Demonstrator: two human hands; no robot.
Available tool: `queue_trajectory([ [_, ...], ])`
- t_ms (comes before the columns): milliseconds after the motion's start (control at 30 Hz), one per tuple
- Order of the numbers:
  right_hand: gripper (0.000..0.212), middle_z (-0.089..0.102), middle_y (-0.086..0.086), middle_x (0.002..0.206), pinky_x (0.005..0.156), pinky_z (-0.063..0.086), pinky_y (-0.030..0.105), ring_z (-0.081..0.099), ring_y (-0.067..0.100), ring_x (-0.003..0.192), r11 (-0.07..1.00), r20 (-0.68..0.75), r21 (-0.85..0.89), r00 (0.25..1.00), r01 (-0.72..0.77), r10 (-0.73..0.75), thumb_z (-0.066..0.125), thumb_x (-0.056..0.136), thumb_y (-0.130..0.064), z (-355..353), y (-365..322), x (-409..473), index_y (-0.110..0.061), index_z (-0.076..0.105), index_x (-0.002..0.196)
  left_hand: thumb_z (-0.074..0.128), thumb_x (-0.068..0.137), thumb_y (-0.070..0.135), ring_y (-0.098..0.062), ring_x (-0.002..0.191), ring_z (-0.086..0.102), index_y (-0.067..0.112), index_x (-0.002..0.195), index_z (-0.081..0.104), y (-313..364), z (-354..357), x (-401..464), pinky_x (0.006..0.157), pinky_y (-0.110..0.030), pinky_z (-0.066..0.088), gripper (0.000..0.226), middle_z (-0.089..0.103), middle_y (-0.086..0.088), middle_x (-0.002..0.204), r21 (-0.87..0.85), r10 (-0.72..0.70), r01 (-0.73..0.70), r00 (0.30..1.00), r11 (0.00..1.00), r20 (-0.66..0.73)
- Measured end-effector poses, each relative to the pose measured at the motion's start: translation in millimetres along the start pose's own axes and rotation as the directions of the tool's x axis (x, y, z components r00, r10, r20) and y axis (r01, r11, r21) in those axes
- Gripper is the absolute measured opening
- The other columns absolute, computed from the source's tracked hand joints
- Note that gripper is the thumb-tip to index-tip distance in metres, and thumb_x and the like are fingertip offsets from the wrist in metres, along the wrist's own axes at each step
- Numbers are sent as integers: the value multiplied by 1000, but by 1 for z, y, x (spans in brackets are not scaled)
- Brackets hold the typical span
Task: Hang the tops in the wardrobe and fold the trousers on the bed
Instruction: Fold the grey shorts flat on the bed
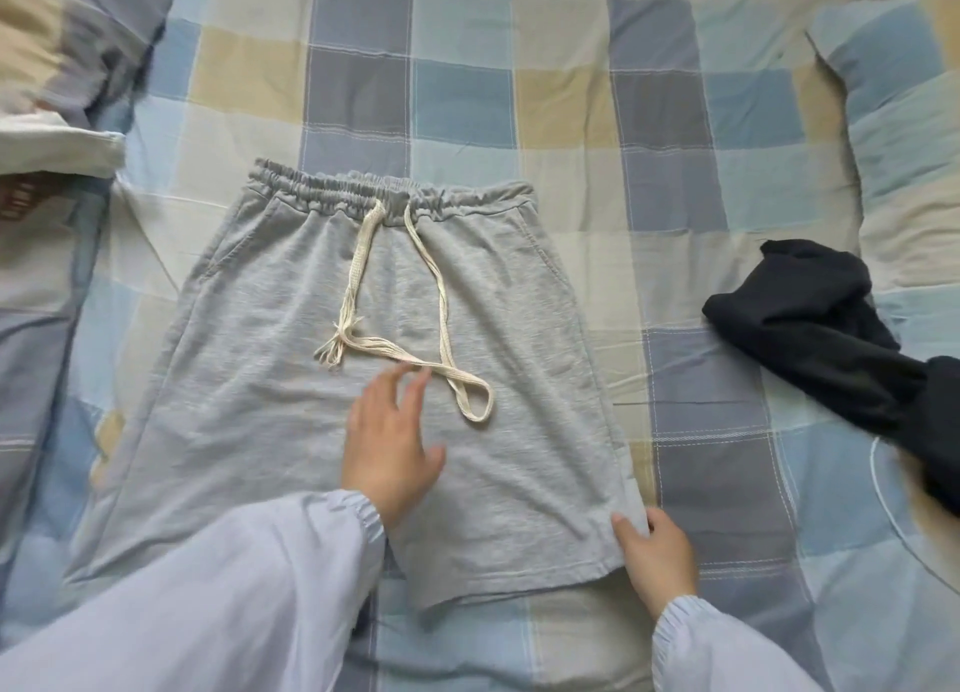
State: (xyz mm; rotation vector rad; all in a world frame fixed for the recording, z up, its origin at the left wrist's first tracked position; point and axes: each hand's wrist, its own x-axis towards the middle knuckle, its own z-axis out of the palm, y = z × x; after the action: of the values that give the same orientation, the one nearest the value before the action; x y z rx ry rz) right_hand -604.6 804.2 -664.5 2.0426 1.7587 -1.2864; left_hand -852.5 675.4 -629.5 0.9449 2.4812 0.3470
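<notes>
Grey drawstring shorts (270,379) lie flat on the checked bed cover (675,172), waistband away from me. Their cream drawstring (441,374) trails loose over the front. My left hand (392,447) rests flat on the middle of the shorts, fingers straight, fingertips touching the cord. At the shorts' lower right hem corner my right hand (657,556) pinches the fabric edge between thumb and fingers. A crumpled dark garment (810,328) lies to the right on the bed.
A checked pillow (893,109) sits at the upper right and another pillow (67,31) at the upper left. White folded fabric (57,146) lies at the left edge. A thin white cable (883,494) curves near the dark garment.
</notes>
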Motion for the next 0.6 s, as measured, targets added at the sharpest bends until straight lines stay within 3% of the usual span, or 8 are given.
queue_trajectory([
  [67,17,67,9,72,69,47,35,58,22,71,996,64,36,995,79,-81,61,84,-17,3,-25,-9,-7,62,70,67,74,47,-18,140,22,22,147,21,43,23,-33,114,-28,17,90,21,1,153,-142,211,-175,930,974,301],
  [100,19,65,7,67,64,46,33,55,19,66,992,129,56,984,114,-120,60,84,-15,4,-42,-13,-5,62,67,66,75,49,-16,140,23,23,149,16,65,32,-46,113,-25,19,93,20,3,154,-212,228,-151,882,966,413],
  [167,29,54,0,54,55,38,25,47,10,56,982,284,79,940,172,-187,59,83,-10,-1,-81,-19,-9,58,55,63,79,37,-17,131,41,25,149,17,100,42,-57,103,-24,33,84,38,3,146,-343,130,17,907,939,401],
  [233,35,52,0,52,55,35,22,46,8,54,970,379,30,896,240,-233,59,84,-16,-12,-120,-12,-13,55,49,53,83,18,-23,110,57,30,139,36,108,39,-49,87,-28,43,60,61,-3,122,-471,-105,223,959,853,264],
  [267,36,57,1,56,58,37,23,50,9,56,963,395,-13,886,268,-241,59,86,-23,-17,-139,-2,-13,60,51,49,83,13,-26,103,59,30,129,47,104,37,-42,81,-30,45,49,66,-5,109,-510,-168,258,962,821,217],
  [367,30,63,2,72,66,43,25,56,14,68,971,259,-74,945,227,-201,58,88,-36,-17,-180,59,-17,63,65,41,88,22,-33,95,57,23,101,53,86,30,-26,74,-34,44,18,66,-10,96,-491,-77,192,966,850,246],
  [500,33,59,11,77,78,44,34,56,28,80,977,81,-175,991,123,-110,60,84,-41,17,-199,121,-8,63,88,29,77,41,-32,91,57,34,81,43,62,18,-8,68,-31,42,17,62,-10,86,-540,62,153,931,828,360],
  [600,48,62,18,109,90,43,35,59,35,103,976,8,-198,996,89,-89,66,82,-38,40,-203,131,0,61,110,43,85,40,-25,86,61,24,76,53,38,17,-4,65,-27,37,22,58,0,71,-619,25,236,924,749,382],
])
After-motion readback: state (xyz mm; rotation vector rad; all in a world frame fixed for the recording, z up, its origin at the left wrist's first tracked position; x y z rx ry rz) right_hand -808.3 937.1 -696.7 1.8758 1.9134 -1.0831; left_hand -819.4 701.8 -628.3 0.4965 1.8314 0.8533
